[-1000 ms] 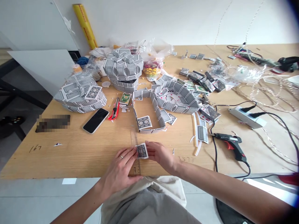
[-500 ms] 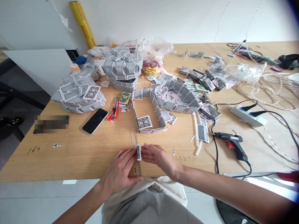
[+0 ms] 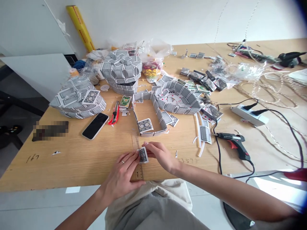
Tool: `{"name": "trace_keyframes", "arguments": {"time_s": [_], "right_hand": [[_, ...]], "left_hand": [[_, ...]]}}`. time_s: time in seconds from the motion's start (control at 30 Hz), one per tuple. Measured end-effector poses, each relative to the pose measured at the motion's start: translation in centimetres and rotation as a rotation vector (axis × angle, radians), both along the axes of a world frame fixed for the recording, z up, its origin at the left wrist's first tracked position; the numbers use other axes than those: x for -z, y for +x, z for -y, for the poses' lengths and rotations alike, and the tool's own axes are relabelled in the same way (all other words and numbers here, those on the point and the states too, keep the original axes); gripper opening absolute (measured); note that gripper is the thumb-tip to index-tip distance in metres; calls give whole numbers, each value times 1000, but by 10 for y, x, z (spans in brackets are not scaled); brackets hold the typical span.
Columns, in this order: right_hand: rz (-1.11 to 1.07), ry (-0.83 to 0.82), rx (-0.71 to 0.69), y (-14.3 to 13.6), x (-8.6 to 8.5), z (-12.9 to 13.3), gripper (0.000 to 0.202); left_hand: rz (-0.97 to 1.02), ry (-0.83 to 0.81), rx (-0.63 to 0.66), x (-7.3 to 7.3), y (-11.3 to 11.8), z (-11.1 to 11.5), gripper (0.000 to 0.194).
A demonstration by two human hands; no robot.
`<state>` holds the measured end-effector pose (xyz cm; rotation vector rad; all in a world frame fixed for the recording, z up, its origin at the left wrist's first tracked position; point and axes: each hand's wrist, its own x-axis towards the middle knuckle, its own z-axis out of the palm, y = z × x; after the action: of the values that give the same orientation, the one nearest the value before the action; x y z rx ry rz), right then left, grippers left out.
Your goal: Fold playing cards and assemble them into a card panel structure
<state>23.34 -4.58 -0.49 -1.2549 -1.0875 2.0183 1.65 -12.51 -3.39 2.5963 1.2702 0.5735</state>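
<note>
Card [image 3: 143, 155]: tilted wider than half-second ago, fold likely being worked. Left hand [image 3: 125, 166]: grip flat, pressing. Right hand [image 3: 163, 156]: grip unclear.

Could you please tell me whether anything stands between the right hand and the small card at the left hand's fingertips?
Nothing visible does: the right hand is at the right side of the card, though I cannot tell whether it touches. The left hand is on the opposite side.

White wall [image 3: 192, 22] behind wooden table [image 3: 72, 169]; pale tiled floor [image 3: 35, 207].
</note>
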Motion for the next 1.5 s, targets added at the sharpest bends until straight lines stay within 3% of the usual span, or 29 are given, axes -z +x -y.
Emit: {"name": "trace_keyframes", "arguments": {"time_s": [0.17, 0.4, 0.53, 0.67, 0.9, 1.0, 1.1, 1.2, 1.27, 1.37, 1.5], "right_hand": [[-77, -65, 31, -1, -2, 0, 62], [-173, -166, 15, 10, -7, 30, 64], [-121, -15, -53, 17, -7, 40, 59], [79, 181, -74, 15, -1, 36, 81], [179, 270, -34, 24, 19, 24, 40], [48, 157, 37, 32, 6, 19, 26], [-208, -125, 52, 32, -15, 15, 28], [-405, -361, -5, 30, -28, 14, 30], [-472, -416, -61, 32, -31, 15, 30], [-391, -266, -51, 40, -31, 14, 29], [-131, 238, 68, 49, -32, 11, 39]], "left_hand": [[9, -16, -10, 4, 0, 1, 74], [14, -23, -14, 5, 0, 2, 74], [8, -12, -18, 7, -1, 3, 78], [22, 16, -17, 8, 0, 5, 79], [-12, 40, -66, -1, -18, 12, 77], [7, 43, -85, -12, -23, 5, 76], [135, 10, -115, -29, -18, -11, 65], [316, -89, -68, -49, -7, -33, 36], [406, -202, -14, -59, -1, -48, 18], [463, -393, -7, -70, 5, -68, 22], [504, -619, -14, -73, 14, -83, 28]]}}
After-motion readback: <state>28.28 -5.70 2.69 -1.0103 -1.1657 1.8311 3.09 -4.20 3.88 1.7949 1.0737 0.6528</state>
